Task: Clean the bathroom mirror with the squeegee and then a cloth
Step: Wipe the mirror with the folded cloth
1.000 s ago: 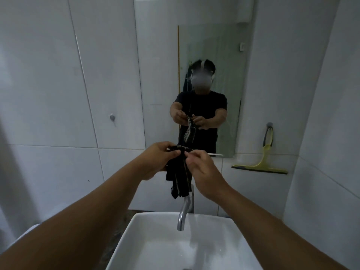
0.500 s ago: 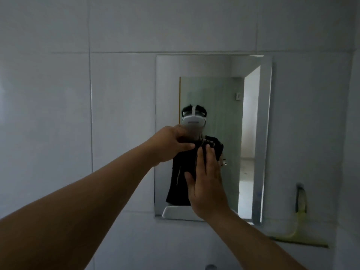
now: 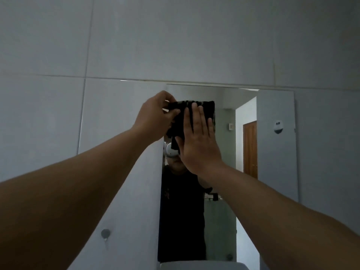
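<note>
A dark cloth (image 3: 208, 111) is spread flat against the upper left part of the rectangular wall mirror (image 3: 274, 145). My left hand (image 3: 153, 117) pinches the cloth's top left corner at the mirror's left edge. My right hand (image 3: 198, 139) lies flat over the cloth with fingers straight and together, pressing it onto the glass. The mirror reflects a person in a black shirt, partly hidden behind my hands. The squeegee is out of view.
White wall tiles (image 3: 175, 39) surround the mirror. A small round metal peg (image 3: 105, 233) sticks out of the wall at lower left. The sink's white rim (image 3: 202, 266) shows at the bottom edge. A brown door (image 3: 250, 149) appears in the reflection.
Both hands have risen with the cloth from above the tap to the mirror's top. The cloth, earlier dangling bunched, is now spread under my flat right hand. The view has tilted upward.
</note>
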